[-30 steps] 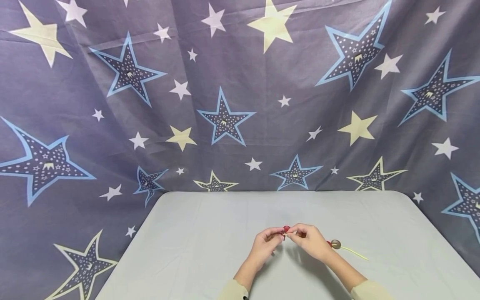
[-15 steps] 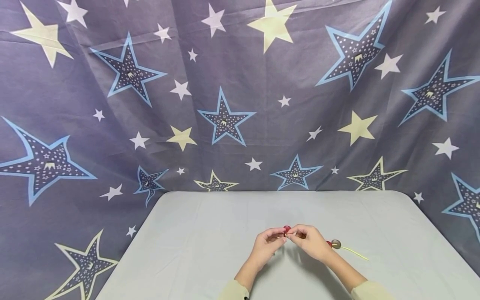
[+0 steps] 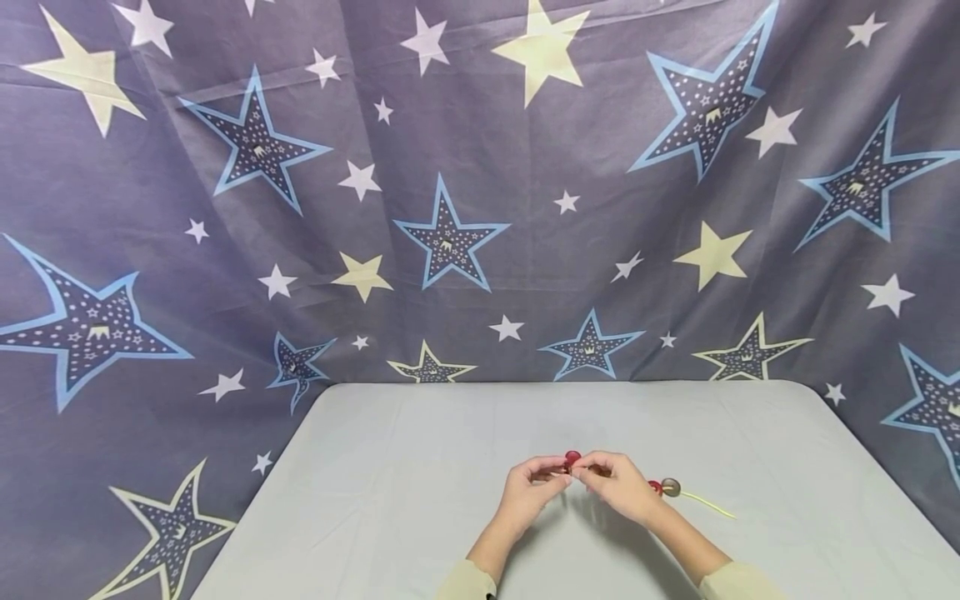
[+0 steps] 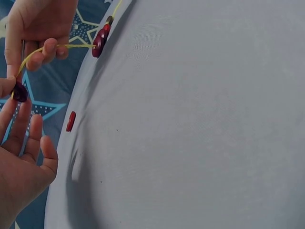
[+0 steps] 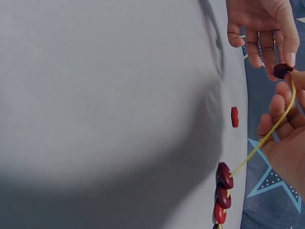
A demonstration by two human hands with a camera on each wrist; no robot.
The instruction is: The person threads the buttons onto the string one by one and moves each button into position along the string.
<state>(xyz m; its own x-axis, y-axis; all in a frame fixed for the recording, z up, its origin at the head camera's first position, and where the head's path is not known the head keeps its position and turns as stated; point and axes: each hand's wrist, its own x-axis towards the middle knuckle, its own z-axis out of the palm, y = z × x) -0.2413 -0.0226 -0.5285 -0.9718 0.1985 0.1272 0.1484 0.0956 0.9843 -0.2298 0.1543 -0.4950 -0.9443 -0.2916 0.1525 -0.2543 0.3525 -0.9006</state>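
Note:
A small dark red button (image 4: 19,92) sits between the thumb and fingers of my left hand (image 3: 527,493), which pinches it above the table. Close against it, my right hand (image 3: 621,483) pinches a yellow string (image 5: 273,128) near its end, right at the button. In the left wrist view the string appears to pass at the button, though fingers partly cover this spot. From my right hand the string runs to a row of threaded red buttons (image 5: 225,196) on the table. My arm hides part of that row in the head view, where a brown button (image 3: 671,487) shows.
A loose red button (image 5: 235,117) stands out on the grey table (image 3: 420,450) near the hands in both wrist views. The string's far tail (image 3: 708,504) extends to the right. A dark star-patterned cloth (image 3: 480,333) hangs behind the table.
Both hands stay nearly in place, with fingertips together at the button. The pale bit of string seen between the fingertips earlier is now mostly covered.

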